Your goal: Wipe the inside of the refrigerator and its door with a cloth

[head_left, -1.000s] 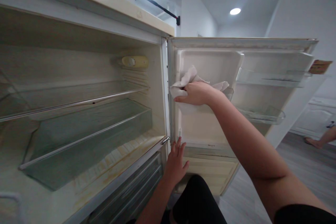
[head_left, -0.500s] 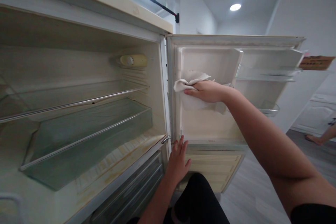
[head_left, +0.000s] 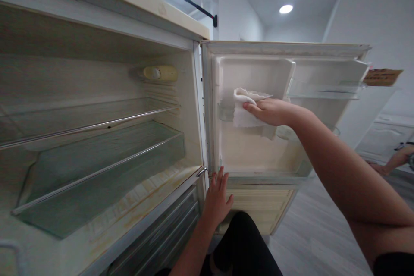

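A white cloth (head_left: pixel 243 114) is gripped in my right hand (head_left: pixel 270 111), at the middle shelf on the inside of the open fridge door (head_left: pixel 258 155). The cloth hangs down over part of a clear door shelf (head_left: pixel 226 112), and my palm hides some of it. Lower down, my left hand (head_left: pixel 218 196) is open with its fingers spread and pointing up. Its fingertips reach the bottom corner of the upper door near the hinge (head_left: pixel 202 172); whether they press on it I cannot tell.
The fridge compartment (head_left: pixel 97 73) on the left has glass shelves (head_left: pixel 106 164) and a yellowed lamp cover (head_left: pixel 161 73). Below stand the lower door (head_left: pixel 258 207) and drawers (head_left: pixel 161 237). A cardboard box (head_left: pixel 383 76) is at the right. Another person's arm (head_left: pixel 396 161) shows at the right edge.
My right hand has moved the cloth to the right, away from the hinge side, uncovering the shelf's left end. My left hand stays about where it was. Another person's arm has come into view.
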Demonstrator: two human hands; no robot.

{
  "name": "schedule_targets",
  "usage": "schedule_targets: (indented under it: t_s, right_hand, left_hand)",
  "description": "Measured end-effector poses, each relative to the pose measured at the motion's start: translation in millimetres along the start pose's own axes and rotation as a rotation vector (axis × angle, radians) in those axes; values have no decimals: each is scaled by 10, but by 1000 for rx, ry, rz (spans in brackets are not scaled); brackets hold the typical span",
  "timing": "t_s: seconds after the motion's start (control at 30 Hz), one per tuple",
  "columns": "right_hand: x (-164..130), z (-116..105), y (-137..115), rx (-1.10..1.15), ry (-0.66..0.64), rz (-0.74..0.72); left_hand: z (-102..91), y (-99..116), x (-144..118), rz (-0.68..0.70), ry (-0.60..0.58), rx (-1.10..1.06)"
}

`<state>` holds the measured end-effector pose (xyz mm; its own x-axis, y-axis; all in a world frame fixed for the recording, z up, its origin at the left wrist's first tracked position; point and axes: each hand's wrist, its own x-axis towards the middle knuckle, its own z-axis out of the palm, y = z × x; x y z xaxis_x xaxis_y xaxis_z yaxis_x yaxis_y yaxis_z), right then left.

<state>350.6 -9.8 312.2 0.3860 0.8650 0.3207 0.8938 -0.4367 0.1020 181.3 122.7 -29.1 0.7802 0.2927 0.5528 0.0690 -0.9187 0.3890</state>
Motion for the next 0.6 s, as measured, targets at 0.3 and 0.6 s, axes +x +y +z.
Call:
schedule_targets:
  t_s: [0.3,0.6]
  right_hand:
    - [113,-92,-228,63,-128,-104]
    - [318,-43,-556,6,-35,-240]
  left_hand:
    - [60,-33,-9,0,32,32]
    - [86,-28,4,12,56,67]
